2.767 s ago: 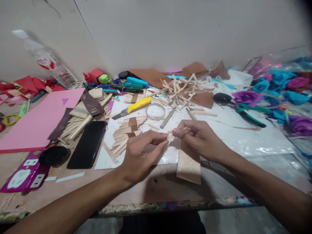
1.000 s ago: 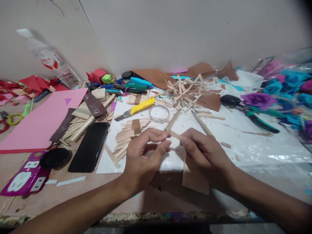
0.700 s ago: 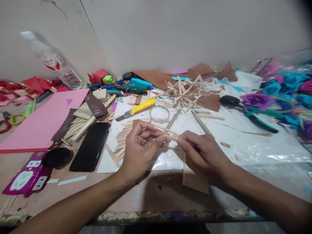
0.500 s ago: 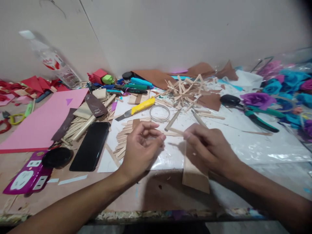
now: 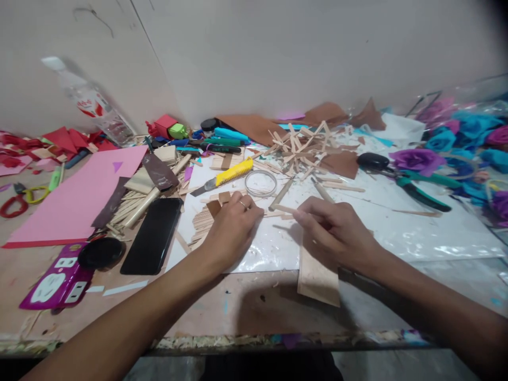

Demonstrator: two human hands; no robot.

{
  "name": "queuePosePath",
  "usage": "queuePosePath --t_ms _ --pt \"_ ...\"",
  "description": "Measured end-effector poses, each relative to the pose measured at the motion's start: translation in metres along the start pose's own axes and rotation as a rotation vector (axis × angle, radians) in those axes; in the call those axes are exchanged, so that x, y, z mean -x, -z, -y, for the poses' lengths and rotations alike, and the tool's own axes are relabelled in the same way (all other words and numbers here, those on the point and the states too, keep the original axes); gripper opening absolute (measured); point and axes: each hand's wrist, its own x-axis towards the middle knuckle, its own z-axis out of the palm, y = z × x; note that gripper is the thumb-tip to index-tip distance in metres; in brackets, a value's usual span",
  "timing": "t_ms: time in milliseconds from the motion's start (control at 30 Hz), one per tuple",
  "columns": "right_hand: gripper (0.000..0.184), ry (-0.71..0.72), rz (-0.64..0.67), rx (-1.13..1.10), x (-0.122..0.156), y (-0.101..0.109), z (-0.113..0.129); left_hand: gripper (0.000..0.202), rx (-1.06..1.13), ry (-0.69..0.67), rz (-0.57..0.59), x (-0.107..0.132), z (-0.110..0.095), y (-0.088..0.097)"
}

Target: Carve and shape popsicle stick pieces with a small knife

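My right hand (image 5: 337, 227) pinches a short flat wooden stick (image 5: 284, 209) between thumb and forefinger, its free end pointing left. My left hand (image 5: 237, 222) is turned knuckles up, fingers curled down near the white sheet; whatever they hold, if anything, is hidden. Right beside it lies a row of thin wooden sticks (image 5: 201, 226), with a brown strip (image 5: 214, 208) on them at the hand's edge. Under my right hand a flat wooden piece (image 5: 318, 280) reaches over the sheet's front edge. A grey rod (image 5: 281, 194) lies just beyond the held stick.
Behind the hands lie a yellow cutter knife (image 5: 234, 172), a clear tape ring (image 5: 261, 183) and a heap of wooden sticks (image 5: 301, 145). Pliers (image 5: 420, 193) rest at right. A black phone (image 5: 152, 235), pink sheet (image 5: 79, 196) and plastic bottle (image 5: 95, 108) are at left.
My left hand has turned from palm facing inward with loose fingers to knuckles up with fingers curled down. My right hand keeps the stick almost in place. The view has shifted slightly.
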Motion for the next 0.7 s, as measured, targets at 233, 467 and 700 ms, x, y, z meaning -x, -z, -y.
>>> queuePosePath --t_ms 233,467,700 --pt "0.028 -0.022 0.009 -0.013 0.000 0.003 -0.001 0.021 0.016 -0.014 0.036 0.001 -0.003 0.007" --pt "0.027 -0.005 0.005 0.001 -0.001 0.006 0.002 0.016 -0.061 -0.033 0.019 0.002 0.001 0.008" --pt "0.034 -0.105 0.151 -0.064 -0.003 0.019 -0.001 0.011 0.103 -0.343 -0.197 0.004 0.004 0.017"
